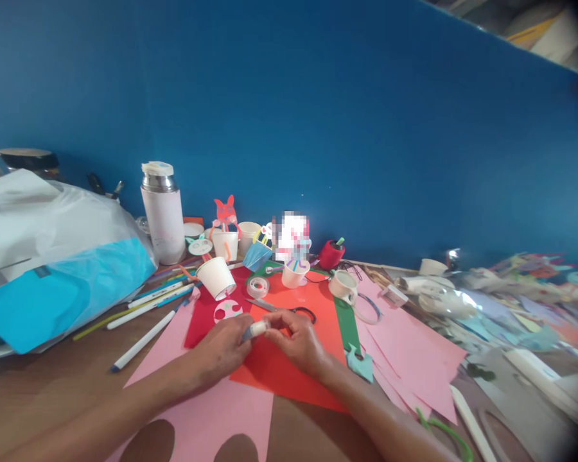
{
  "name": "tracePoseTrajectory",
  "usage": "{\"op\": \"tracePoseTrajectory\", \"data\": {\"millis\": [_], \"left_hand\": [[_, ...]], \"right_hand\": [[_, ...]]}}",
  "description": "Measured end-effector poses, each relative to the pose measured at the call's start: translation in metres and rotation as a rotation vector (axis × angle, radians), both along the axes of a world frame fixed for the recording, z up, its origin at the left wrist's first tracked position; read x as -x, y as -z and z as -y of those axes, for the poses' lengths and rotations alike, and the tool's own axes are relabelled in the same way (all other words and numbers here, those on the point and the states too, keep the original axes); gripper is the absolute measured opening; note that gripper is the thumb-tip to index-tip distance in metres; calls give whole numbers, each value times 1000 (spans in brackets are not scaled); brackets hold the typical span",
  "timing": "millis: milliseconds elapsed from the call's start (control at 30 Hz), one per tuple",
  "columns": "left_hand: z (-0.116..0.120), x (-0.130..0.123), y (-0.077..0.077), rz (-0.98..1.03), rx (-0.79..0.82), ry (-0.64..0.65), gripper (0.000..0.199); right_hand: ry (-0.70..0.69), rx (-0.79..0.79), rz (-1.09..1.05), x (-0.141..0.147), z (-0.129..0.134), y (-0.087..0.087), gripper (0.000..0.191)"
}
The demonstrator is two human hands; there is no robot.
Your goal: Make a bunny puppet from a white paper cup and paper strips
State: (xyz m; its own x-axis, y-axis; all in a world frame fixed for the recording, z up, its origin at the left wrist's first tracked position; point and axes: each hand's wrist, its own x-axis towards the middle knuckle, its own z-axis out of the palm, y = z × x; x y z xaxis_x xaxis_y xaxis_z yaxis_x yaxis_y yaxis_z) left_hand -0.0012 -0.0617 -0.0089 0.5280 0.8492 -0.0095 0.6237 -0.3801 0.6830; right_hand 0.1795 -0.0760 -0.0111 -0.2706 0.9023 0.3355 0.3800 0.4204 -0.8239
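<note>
My left hand (228, 343) is closed around a small white tube with a blue-grey end (257, 329), too small to tell its exact kind. At the tube's other end, the fingers of my right hand (291, 337) are pinched together on it. Both hands are over orange paper (293, 378). Just beyond them lie dark-handled scissors (306, 313) and a clear tape roll (257, 287). A pink paper face with red spots (227, 310) rests on dark red paper (200, 327), partly behind my left hand. Close by, a white paper cup (216, 278) leans over.
Markers (144, 340) and a plastic bag (62, 250) lie at left, before a white flask (162, 215). Decorated cups (296, 273) line the blue wall (289, 115). A mug (344, 285) and pink sheets (409, 340) are at right, beside blurred paper scraps (525, 308).
</note>
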Motion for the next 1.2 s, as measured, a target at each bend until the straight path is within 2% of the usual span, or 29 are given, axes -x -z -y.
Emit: {"op": "tracePoseTrajectory", "data": {"millis": [167, 400, 533, 633, 767, 867, 967, 1033, 1133, 1200], "left_hand": [[-1, -1, 7, -41, -40, -12, 7], [0, -1, 4, -45, -11, -17, 6], [1, -3, 1, 40, -7, 0, 6], [2, -5, 1, 128, 46, 18, 6], [2, -6, 3, 162, 53, -20, 7], [1, -7, 4, 192, 58, -74, 6], [-1, -7, 2, 316, 122, -117, 10], [-3, -5, 1, 404, 220, -156, 14], [-6, 0, 4, 530, 407, -208, 17], [-7, 2, 6, 608, 462, -217, 17]], "right_hand": [[70, 25, 47, 2, 2, 3, 16], [107, 39, 31, 4, 2, 6, 15], [53, 57, -5, 4, 2, 3, 15], [15, 64, -45, 6, 3, 0, 22], [34, 48, -56, 8, 3, -6, 11], [94, 101, -176, 4, -1, -8, 13], [185, 188, -328, -6, -10, -6, 20], [231, 226, -373, -13, -18, -3, 23], [276, 236, -374, -21, -27, 5, 22], [289, 200, -288, -23, -28, 10, 20]]}}
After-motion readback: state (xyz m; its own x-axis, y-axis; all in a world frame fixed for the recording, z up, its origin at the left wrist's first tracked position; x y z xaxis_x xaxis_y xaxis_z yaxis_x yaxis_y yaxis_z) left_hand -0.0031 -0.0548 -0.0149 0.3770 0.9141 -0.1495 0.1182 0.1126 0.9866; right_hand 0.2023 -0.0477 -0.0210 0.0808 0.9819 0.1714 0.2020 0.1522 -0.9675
